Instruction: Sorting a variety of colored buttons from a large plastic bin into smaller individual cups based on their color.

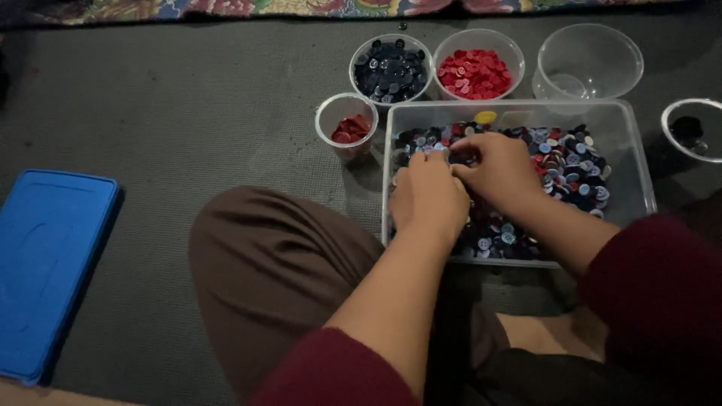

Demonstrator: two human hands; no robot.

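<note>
The left hand (429,197) and the right hand (498,170) lay side by side on the mixed buttons (565,162), fingertips meeting and curled down into the pile; whether either pinched a button could not be told. The buttons filled a clear rectangular tub (632,143) on the grey floor mat (188,113). Just beyond the tub stood a cup of dark blue buttons (391,69), a cup of red buttons (477,71) and an empty clear cup (590,59); a smaller cup with a few red buttons (346,124) stood beside the tub's left corner. A blue lid (49,267) lay well apart to the left.
</note>
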